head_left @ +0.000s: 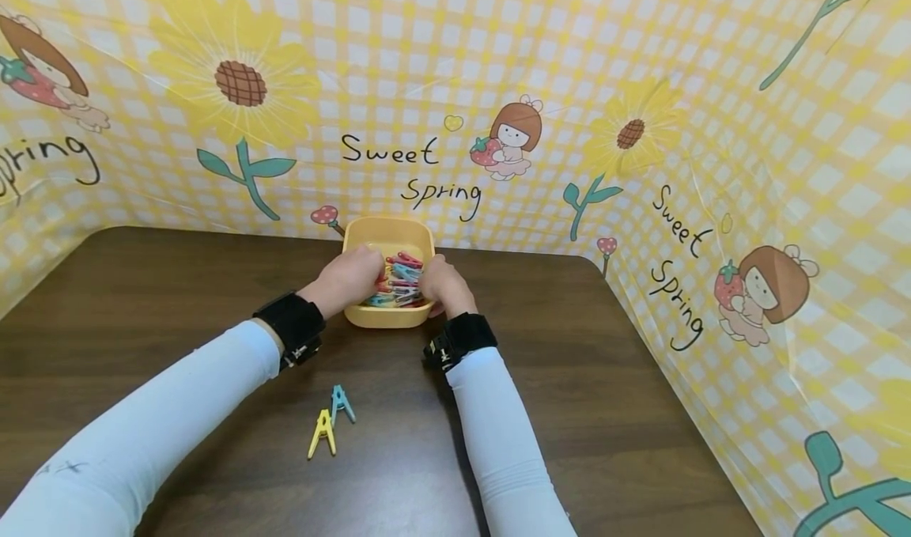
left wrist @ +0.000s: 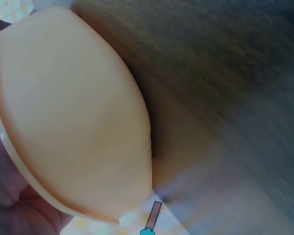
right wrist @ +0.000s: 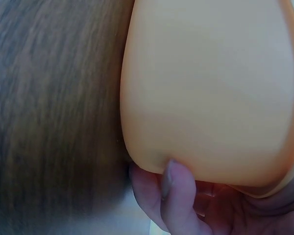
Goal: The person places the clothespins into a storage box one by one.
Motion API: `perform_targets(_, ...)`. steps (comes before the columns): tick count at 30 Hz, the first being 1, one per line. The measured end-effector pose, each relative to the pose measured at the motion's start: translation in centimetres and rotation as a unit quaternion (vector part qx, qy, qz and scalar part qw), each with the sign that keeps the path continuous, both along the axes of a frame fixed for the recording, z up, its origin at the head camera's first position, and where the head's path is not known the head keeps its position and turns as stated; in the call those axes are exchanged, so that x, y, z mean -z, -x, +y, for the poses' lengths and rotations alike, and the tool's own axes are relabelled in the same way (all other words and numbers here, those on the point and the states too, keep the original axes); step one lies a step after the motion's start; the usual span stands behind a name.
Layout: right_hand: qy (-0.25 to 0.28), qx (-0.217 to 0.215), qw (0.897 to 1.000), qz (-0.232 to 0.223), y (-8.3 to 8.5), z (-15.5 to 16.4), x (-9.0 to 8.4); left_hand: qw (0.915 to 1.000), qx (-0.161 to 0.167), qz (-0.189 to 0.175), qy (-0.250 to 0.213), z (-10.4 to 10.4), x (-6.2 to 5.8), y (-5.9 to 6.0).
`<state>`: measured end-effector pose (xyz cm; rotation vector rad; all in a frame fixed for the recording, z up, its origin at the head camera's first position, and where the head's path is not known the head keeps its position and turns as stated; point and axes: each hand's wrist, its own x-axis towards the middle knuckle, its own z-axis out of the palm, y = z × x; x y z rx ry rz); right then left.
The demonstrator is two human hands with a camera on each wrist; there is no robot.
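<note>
A yellow plastic bin [head_left: 387, 316] stands at the far side of the table, with several small coloured clothespins [head_left: 404, 272] inside. My left hand [head_left: 351, 278] reaches over its left rim with fingers down among the clothespins. Those fingertips are hidden, so what they hold cannot be seen. On the right side, my right hand [head_left: 446, 284] grips the bin's wall. The right wrist view has the digits of this hand [right wrist: 179, 200] against the bin's outer side [right wrist: 206, 98]. In the left wrist view, the bin's outer wall [left wrist: 73, 112] covers most of the left hand [left wrist: 14, 196].
Nearer on the dark wooden table [head_left: 591, 410] lie a blue clothespin [head_left: 342, 403] and a yellow clothespin [head_left: 323, 433], close together. A yellow checked cloth [head_left: 398, 70] rises behind the table and along its right edge.
</note>
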<state>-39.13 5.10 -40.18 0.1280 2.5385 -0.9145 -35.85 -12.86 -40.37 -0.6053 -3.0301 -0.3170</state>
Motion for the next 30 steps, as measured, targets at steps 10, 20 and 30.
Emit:
perform_targets(10,-0.007,-0.004,1.0,0.025,0.1,-0.1,0.8,0.9997,0.012,-0.013,-0.018,-0.7,-0.3,-0.2)
perform_targets(20,-0.01,-0.005,1.0,0.025,0.0,-0.1,0.8,0.9974,0.023,0.034,-0.059,-1.9,-1.1,-1.4)
perform_targets(30,-0.02,0.006,1.0,0.002,2.0,-0.3,2.0,0.9653,0.194,0.115,-0.132,-2.4,-1.7,-5.9)
